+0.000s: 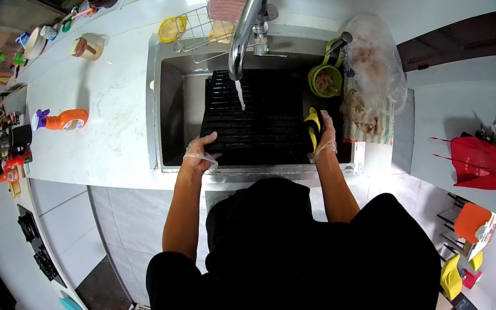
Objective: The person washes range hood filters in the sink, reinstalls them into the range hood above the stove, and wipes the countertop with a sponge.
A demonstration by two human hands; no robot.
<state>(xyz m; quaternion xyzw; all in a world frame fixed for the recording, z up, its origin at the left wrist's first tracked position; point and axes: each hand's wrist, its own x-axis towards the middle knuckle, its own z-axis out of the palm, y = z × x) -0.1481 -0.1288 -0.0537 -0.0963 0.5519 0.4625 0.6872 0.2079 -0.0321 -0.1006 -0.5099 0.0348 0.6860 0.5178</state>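
Note:
A black ridged tray or panel (254, 130) lies tilted in the steel sink (181, 72), its surface wet. Water runs onto it from the chrome faucet (247, 23). My left hand (200, 154) grips its near left edge, thumb on top, in a thin clear plastic glove. In my right hand (325, 137), gloved too, is a yellow-and-black scrubbing pad (313, 126), held at the tray's right side. The fingers of that hand are partly hidden.
A green strainer (325, 81) with food scraps hangs in the sink's right corner. A wire rack (197, 31) stands behind the sink. Right of it lie a clear plastic bag (371, 59) and a brown rag (360, 114). An orange spray bottle (66, 120) rests on the left counter.

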